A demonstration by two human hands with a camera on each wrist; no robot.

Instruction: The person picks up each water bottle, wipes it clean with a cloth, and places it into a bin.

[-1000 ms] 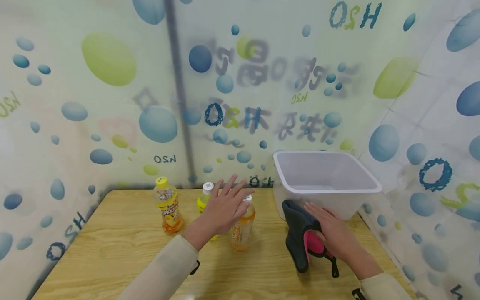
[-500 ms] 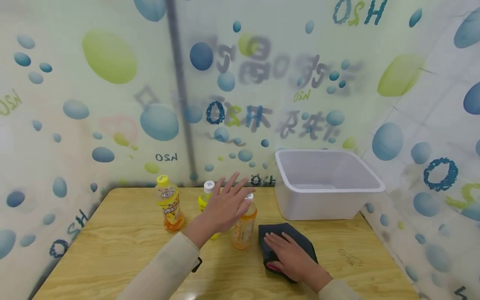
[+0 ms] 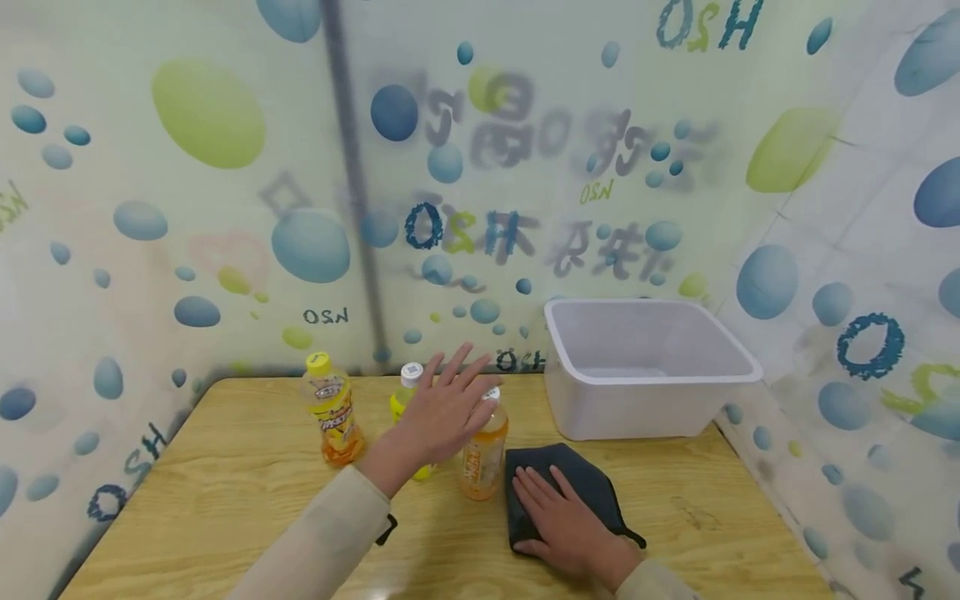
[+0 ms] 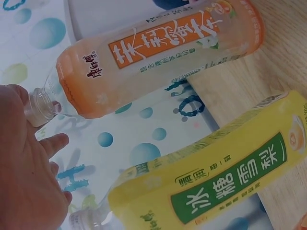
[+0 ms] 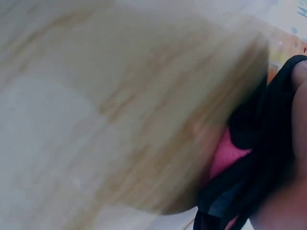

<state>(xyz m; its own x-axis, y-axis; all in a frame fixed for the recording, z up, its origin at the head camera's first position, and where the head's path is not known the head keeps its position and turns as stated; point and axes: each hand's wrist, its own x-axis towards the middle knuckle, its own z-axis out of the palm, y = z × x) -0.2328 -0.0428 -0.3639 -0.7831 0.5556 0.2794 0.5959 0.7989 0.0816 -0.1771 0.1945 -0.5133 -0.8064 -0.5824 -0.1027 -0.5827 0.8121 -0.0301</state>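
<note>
Just beside the cloth (image 3: 581, 483), an orange bottle (image 3: 482, 450), upright.

The person wears a pale beige long-sleeved top of smooth, soft-looking cloth. The left sleeve (image 3: 322, 542) runs down to the wrist and ends in a plain cuff with no buttons or print showing. At its underside, just behind the cuff, a small black strap (image 3: 386, 528) juts out, the band of a wrist-worn device. The right sleeve (image 3: 651, 582) is the same beige and shows only its cuff end at the lower edge of the head view. The bare left hand (image 3: 435, 414) and bare right hand (image 3: 558, 522) carry no rings, gloves or watch.
</note>
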